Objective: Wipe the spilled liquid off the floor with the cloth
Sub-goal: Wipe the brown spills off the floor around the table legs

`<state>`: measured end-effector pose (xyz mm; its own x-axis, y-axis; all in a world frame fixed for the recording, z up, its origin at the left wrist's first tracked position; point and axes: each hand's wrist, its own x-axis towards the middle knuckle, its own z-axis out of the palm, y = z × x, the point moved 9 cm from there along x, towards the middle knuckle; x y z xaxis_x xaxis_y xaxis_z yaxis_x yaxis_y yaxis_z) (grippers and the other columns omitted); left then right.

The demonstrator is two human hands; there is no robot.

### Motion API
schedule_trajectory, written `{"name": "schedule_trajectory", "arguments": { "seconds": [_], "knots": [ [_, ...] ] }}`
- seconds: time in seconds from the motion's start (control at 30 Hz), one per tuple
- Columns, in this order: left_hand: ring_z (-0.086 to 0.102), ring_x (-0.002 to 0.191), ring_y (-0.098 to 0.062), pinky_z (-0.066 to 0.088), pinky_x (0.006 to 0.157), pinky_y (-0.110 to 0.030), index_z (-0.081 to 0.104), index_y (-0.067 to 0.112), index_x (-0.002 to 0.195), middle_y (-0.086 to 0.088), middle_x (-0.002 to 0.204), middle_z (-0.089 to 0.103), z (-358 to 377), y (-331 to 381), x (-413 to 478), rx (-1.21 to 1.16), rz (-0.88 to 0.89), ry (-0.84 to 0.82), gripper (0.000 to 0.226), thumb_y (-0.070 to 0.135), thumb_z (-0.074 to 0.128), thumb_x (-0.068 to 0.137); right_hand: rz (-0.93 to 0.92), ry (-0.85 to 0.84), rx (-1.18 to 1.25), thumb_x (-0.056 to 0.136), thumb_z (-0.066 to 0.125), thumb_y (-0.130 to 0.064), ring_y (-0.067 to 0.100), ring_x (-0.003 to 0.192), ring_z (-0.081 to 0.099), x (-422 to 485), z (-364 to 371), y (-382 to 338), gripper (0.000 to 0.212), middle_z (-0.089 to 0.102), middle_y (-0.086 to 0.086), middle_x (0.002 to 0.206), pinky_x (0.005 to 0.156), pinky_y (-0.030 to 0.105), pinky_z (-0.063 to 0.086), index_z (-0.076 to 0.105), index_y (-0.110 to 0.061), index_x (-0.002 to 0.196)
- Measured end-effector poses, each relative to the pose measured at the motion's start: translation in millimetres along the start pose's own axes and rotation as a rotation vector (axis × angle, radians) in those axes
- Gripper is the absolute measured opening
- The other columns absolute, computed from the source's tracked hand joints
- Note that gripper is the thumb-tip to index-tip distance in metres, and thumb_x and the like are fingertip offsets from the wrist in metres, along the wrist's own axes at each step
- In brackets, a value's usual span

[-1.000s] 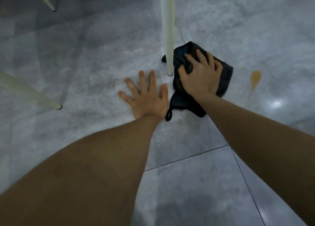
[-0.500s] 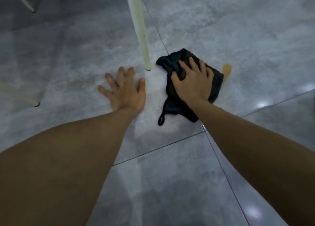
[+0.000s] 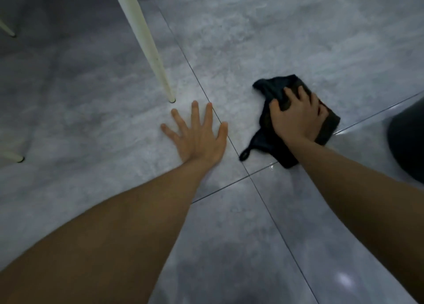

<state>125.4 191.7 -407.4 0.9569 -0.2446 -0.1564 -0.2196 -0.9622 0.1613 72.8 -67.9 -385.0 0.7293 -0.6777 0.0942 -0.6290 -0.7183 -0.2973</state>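
Note:
A dark crumpled cloth (image 3: 270, 90) with a small hanging loop lies on the grey tiled floor (image 3: 252, 42) at centre right. My right hand (image 3: 298, 117) presses down on it, fingers curled into the fabric. My left hand (image 3: 199, 133) lies flat on the floor to the left of the cloth, fingers spread, holding nothing. No orange liquid shows on the floor; the cloth and my right hand cover the spot beneath them. A thin wet streak (image 3: 271, 165) glints by the cloth's near edge.
A white chair leg (image 3: 146, 42) stands just beyond my left hand. Two more white leg tips are at the left edge, one far (image 3: 6, 29), one near (image 3: 11, 156). A dark rounded object (image 3: 408, 140) sits at the right edge, close to the cloth.
My right hand has slid the cloth to the right, away from the chair leg and over the orange spill, which no longer shows. My left hand stays flat on the floor.

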Motion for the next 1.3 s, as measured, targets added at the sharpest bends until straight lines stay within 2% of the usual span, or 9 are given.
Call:
{"name": "schedule_trajectory", "arguments": {
  "seconds": [0.1,0.27,0.5,0.73,0.83,0.97,1.07,1.2,1.3],
  "knots": [
    [-0.017,0.150,-0.047,-0.009,0.108,-0.077,-0.009,0.042,0.158,0.007,0.169,-0.013,6.4,0.0,2.2,0.034,-0.027,0.000,0.072,0.073,-0.001,0.093,-0.036,-0.027,-0.012,0.092,0.039,-0.063,0.028,0.150,0.028,9.3,14.9,-30.6,0.063,0.039,0.000,0.162,0.120,0.052,0.017,0.051,-0.036,0.147],
    [-0.019,0.150,-0.046,-0.008,0.108,-0.077,-0.017,0.041,0.156,0.007,0.168,-0.018,4.9,-1.9,1.9,0.017,-0.034,-0.014,0.067,0.067,-0.004,0.096,-0.302,-0.042,-0.019,0.094,0.046,-0.062,0.026,0.146,0.037,-44.2,4.5,-27.3,0.056,0.049,0.000,0.156,0.118,0.050,0.025,0.058,-0.036,0.142],
    [-0.018,0.150,-0.046,-0.007,0.106,-0.079,-0.014,0.040,0.157,0.006,0.168,-0.016,4.7,0.0,6.2,0.019,-0.039,0.006,0.062,0.059,-0.001,0.100,-0.108,-0.037,0.003,0.091,0.041,-0.063,0.028,0.150,0.028,29.5,17.6,-51.0,0.062,0.040,-0.001,0.162,0.120,0.054,0.018,0.052,-0.036,0.146],
    [-0.016,0.152,-0.040,-0.007,0.112,-0.073,-0.011,0.031,0.159,0.009,0.169,-0.012,1.8,-3.1,3.8,-0.005,0.008,-0.022,0.060,0.043,0.010,0.104,-0.432,-0.050,0.001,0.093,0.046,-0.060,0.027,0.143,0.042,-76.5,19.3,-89.8,0.053,0.052,0.000,0.153,0.116,0.049,0.028,0.060,-0.036,0.139],
    [-0.006,0.156,-0.026,-0.009,0.120,-0.061,0.003,0.021,0.161,0.006,0.169,0.008,-9.3,-11.2,1.2,-0.190,0.050,0.021,0.063,0.029,0.028,0.103,-0.497,-0.093,-0.014,0.093,0.045,-0.062,0.027,0.145,0.040,-83.6,15.0,-67.9,0.055,0.051,0.000,0.154,0.116,0.049,0.028,0.060,-0.037,0.139],
    [0.024,0.151,-0.022,0.011,0.126,-0.041,0.040,0.013,0.152,-0.006,0.162,0.031,-26.6,-42.7,-20.1,-0.532,0.095,0.133,0.050,0.014,0.043,0.102,-0.258,-0.066,-0.008,0.091,0.044,-0.064,0.028,0.148,0.032,-43.9,21.2,-82.7,0.059,0.044,-0.002,0.159,0.118,0.052,0.021,0.056,-0.038,0.143],
    [0.035,0.144,-0.034,0.022,0.121,-0.048,0.051,0.013,0.144,-0.012,0.152,0.045,-40.0,-103.1,-35.6,-0.368,0.030,0.293,0.046,0.019,0.050,0.098,-0.298,-0.095,0.006,0.091,0.041,-0.064,0.030,0.148,0.031,-53.3,39.5,-138.9,0.061,0.042,-0.001,0.160,0.118,0.053,0.021,0.054,-0.038,0.145],
    [0.002,0.153,-0.043,-0.004,0.123,-0.055,0.026,0.029,0.158,-0.004,0.168,0.017,-32.4,-201.7,-56.4,-0.117,-0.261,0.152,0.060,0.052,0.032,0.103,-0.605,-0.144,0.026,0.093,0.048,-0.061,0.030,0.144,0.040,-143.6,38.7,-178.4,0.055,0.051,0.000,0.154,0.117,0.052,0.027,0.061,-0.035,0.139],
    [-0.010,0.153,-0.042,-0.009,0.122,-0.056,0.004,0.037,0.160,0.003,0.170,-0.002,-22.5,-223.9,-69.4,-0.033,-0.301,0.058,0.064,0.060,0.014,0.102,-0.785,-0.142,0.060,0.094,0.053,-0.058,0.030,0.143,0.044,-200.9,21.7,-154.3,0.051,0.054,0.001,0.151,0.116,0.051,0.029,0.064,-0.034,0.136]
  ]
}}
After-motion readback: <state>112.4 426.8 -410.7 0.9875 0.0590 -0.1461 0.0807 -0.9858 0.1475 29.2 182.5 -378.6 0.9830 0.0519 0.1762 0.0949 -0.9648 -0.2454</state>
